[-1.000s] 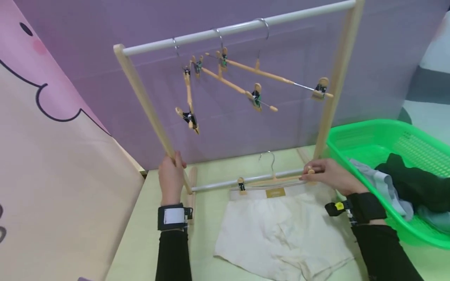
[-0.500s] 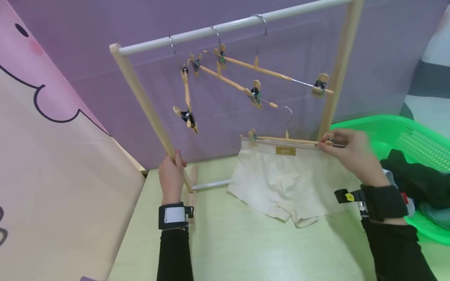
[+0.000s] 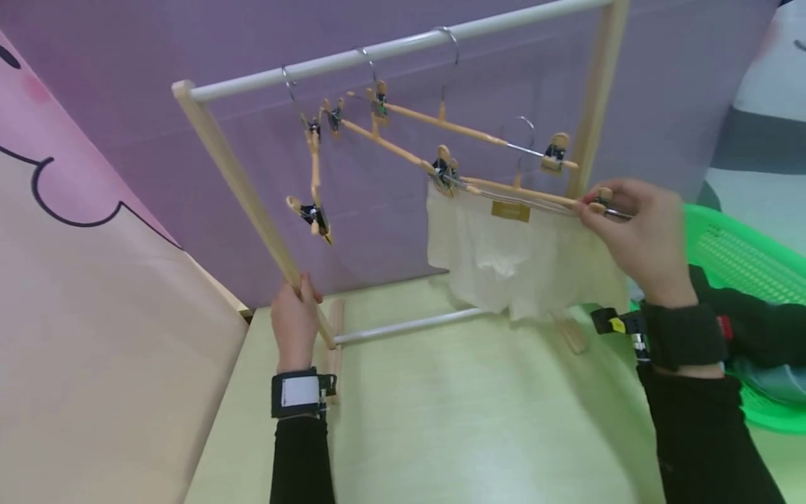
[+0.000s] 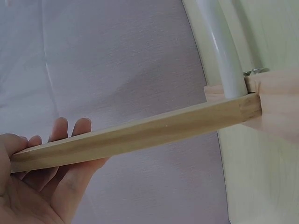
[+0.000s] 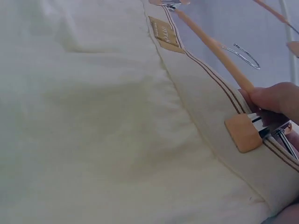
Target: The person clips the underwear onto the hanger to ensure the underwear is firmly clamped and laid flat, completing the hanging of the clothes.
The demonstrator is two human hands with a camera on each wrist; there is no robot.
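My left hand (image 3: 294,318) grips the left wooden post (image 3: 242,182) of a small clothes rack, low down; in the left wrist view its fingers curl round the post (image 4: 140,137). With my right hand (image 3: 648,234) I hold the clip end of a wooden clip hanger (image 3: 535,194). Cream shorts (image 3: 504,252) hang from that hanger by the waistband, lifted above the table. A gold label (image 5: 163,33) shows on the waistband in the right wrist view, near a wooden clip (image 5: 244,133). The hanger's metal hook (image 3: 527,129) stands up below the white top rail (image 3: 403,47).
Three bare clip hangers hang from the rail; one (image 3: 397,148) overlaps the shorts' left clip. At the right a green basket (image 3: 743,241) holds dark and grey clothes (image 3: 755,315). A purple backdrop (image 3: 378,238) stands behind the rack, and a white lower bar (image 3: 409,326) joins its feet.
My right hand has raised the hanger with the shorts off the table, up towards the rail. The left hand keeps its grip on the post. The head view has shifted slightly.
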